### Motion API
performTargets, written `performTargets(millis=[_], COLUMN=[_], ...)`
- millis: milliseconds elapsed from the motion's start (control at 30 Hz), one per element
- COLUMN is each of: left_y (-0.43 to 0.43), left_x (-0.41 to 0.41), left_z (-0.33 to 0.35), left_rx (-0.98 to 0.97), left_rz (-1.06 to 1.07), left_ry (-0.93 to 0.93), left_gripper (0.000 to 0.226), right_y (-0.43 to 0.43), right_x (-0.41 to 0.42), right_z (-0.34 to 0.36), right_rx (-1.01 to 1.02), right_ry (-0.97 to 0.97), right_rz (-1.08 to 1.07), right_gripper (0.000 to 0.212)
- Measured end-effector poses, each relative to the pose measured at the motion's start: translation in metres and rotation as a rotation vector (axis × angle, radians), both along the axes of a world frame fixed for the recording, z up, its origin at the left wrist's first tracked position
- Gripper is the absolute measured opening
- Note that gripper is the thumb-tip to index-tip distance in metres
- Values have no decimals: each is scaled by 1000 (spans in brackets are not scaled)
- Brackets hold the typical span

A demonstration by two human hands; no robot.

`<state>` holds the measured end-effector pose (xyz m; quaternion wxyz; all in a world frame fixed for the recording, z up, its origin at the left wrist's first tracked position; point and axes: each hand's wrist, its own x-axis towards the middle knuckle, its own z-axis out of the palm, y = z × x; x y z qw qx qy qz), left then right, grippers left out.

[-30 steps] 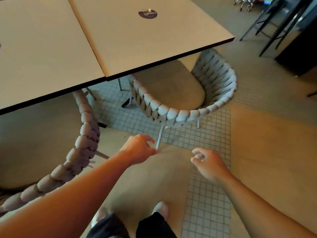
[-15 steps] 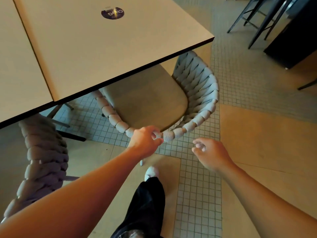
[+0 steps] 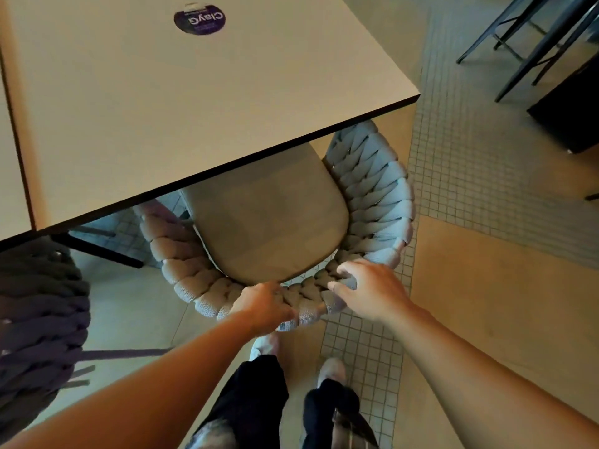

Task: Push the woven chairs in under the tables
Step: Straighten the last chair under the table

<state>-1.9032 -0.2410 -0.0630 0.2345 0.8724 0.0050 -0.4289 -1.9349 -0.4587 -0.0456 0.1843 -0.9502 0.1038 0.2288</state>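
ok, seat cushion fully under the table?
No, much of the woven chair seat cushion lies out past the table edge.

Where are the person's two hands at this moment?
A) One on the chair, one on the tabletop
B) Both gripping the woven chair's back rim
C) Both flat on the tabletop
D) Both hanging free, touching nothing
B: the left hand and the right hand both curl over the back rim of the woven chair, which sits partly under the table.

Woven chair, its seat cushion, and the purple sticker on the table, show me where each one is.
woven chair (image 3: pixel 379 196), head view, on the braided backrest.
seat cushion (image 3: pixel 269 222), head view, middle of the cushion.
purple sticker (image 3: pixel 200 19), head view, its centre.
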Motion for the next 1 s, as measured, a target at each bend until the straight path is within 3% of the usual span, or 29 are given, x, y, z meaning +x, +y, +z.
performTargets(millis=[67, 233, 367, 633, 733, 867, 1000], left_y=[-7, -28, -47, -56, -53, -59, -60], left_x=[-1, -8, -14, -26, -34, -47, -55], left_z=[-3, -7, -10, -4, -7, -13, -16], left_rx=[29, 136, 199, 301, 350, 409, 401], left_rz=[10, 55, 102, -42, -119, -119, -87], left_ry=[15, -18, 4, -10, -37, -256, -339], left_gripper=[51, 60, 71, 94, 99, 79, 72], right_y=[-11, -39, -63, -95, -94, -93, -96], right_x=[7, 22, 31, 37, 34, 30, 28], right_z=[-6, -9, -3, -40, -48, -56, -61], right_rx=[7, -33, -14, 7, -46, -66, -61], right_ry=[27, 41, 92, 48, 8, -71, -137], right_rz=[35, 221, 340, 631, 682, 672, 692], right_gripper=[55, 50, 59, 101, 93, 77, 80])
